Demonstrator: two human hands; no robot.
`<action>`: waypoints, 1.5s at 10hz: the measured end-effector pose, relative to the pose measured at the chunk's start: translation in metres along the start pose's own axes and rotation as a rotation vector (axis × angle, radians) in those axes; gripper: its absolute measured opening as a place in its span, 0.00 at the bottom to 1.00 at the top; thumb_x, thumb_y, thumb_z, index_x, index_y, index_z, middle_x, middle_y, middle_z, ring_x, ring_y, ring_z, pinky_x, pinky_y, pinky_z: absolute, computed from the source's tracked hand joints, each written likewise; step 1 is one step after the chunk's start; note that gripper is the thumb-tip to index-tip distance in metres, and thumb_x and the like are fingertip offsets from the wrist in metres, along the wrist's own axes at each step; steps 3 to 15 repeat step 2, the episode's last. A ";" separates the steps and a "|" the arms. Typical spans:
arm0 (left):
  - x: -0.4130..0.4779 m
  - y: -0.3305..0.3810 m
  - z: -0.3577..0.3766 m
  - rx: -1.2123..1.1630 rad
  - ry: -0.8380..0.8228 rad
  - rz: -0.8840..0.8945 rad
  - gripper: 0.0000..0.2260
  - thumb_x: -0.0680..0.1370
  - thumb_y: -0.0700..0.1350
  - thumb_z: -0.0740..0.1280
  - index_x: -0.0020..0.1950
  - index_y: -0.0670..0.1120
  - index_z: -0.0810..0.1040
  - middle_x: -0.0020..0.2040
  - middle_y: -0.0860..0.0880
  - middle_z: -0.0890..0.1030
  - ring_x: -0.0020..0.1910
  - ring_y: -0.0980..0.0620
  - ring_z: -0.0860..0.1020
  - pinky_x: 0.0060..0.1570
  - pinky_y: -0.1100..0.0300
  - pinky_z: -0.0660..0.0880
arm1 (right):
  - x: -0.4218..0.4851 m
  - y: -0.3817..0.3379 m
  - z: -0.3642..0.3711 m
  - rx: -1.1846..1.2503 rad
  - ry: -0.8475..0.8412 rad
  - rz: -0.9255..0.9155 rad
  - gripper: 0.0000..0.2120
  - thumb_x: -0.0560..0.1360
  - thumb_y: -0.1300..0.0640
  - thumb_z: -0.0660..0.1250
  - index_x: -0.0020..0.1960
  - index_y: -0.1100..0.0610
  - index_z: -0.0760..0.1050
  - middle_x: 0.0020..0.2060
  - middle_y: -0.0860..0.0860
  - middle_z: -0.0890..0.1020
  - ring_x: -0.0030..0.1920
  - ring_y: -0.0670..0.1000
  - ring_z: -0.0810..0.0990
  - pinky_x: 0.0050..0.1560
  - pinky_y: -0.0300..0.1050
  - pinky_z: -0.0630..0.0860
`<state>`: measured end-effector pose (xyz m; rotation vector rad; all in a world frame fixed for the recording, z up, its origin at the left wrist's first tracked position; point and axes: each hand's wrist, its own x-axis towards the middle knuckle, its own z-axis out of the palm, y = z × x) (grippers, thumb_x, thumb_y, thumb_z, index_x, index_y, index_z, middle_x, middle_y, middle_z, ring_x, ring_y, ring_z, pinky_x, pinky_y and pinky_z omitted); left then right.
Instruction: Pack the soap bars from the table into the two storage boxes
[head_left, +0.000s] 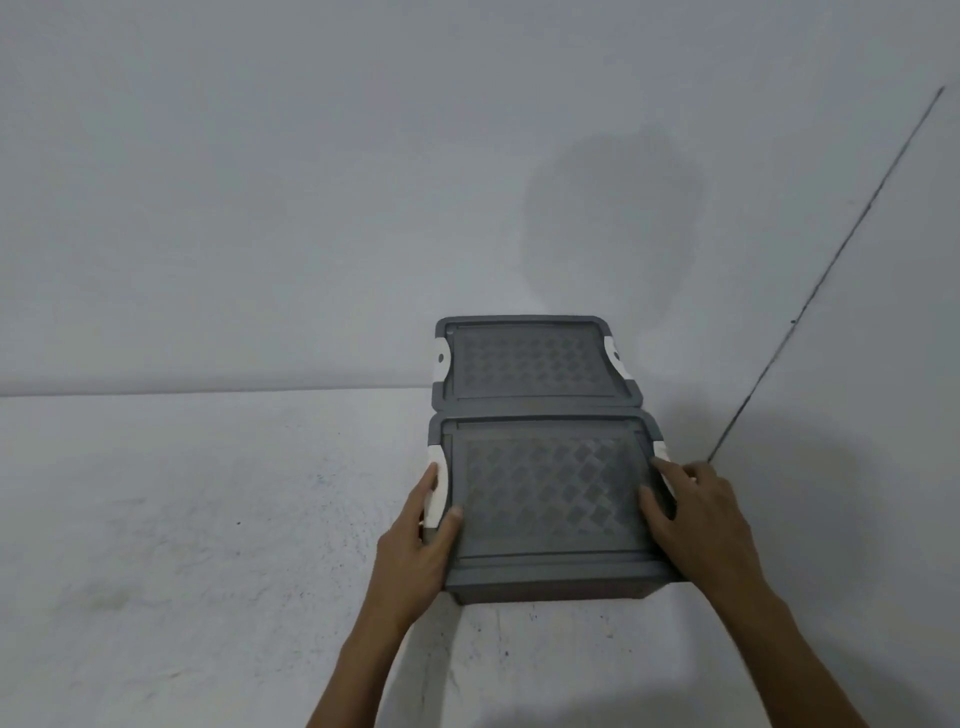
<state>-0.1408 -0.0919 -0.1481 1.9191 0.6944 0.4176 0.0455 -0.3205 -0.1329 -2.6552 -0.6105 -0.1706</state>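
Near box (550, 499), lid closed, with far box (530, 364) touching at its 12 o'clock. Left hand (415, 551) clasps its 9 o'clock edge and right hand (701, 514) its 3 o'clock edge, thumbs on top.

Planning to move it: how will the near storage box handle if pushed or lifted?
The near storage box looks like hard plastic, likely stiff. Low and wide, it should slide, not tip. Closed, contents hidden, so weight is uncertain.
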 end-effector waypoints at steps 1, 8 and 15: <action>-0.005 -0.017 -0.011 -0.151 -0.080 -0.046 0.23 0.77 0.59 0.60 0.72 0.66 0.61 0.64 0.64 0.72 0.55 0.64 0.76 0.51 0.72 0.75 | -0.005 -0.015 -0.003 0.044 0.068 -0.037 0.18 0.76 0.53 0.68 0.63 0.60 0.77 0.54 0.60 0.77 0.54 0.61 0.75 0.50 0.52 0.75; -0.018 -0.041 -0.023 -0.154 -0.140 -0.177 0.22 0.74 0.65 0.60 0.68 0.67 0.67 0.59 0.58 0.78 0.54 0.60 0.79 0.56 0.58 0.78 | -0.008 -0.039 -0.022 0.283 0.131 -0.027 0.19 0.76 0.47 0.66 0.61 0.57 0.78 0.52 0.56 0.78 0.50 0.58 0.78 0.50 0.49 0.75; -0.018 -0.041 -0.023 -0.154 -0.140 -0.177 0.22 0.74 0.65 0.60 0.68 0.67 0.67 0.59 0.58 0.78 0.54 0.60 0.79 0.56 0.58 0.78 | -0.008 -0.039 -0.022 0.283 0.131 -0.027 0.19 0.76 0.47 0.66 0.61 0.57 0.78 0.52 0.56 0.78 0.50 0.58 0.78 0.50 0.49 0.75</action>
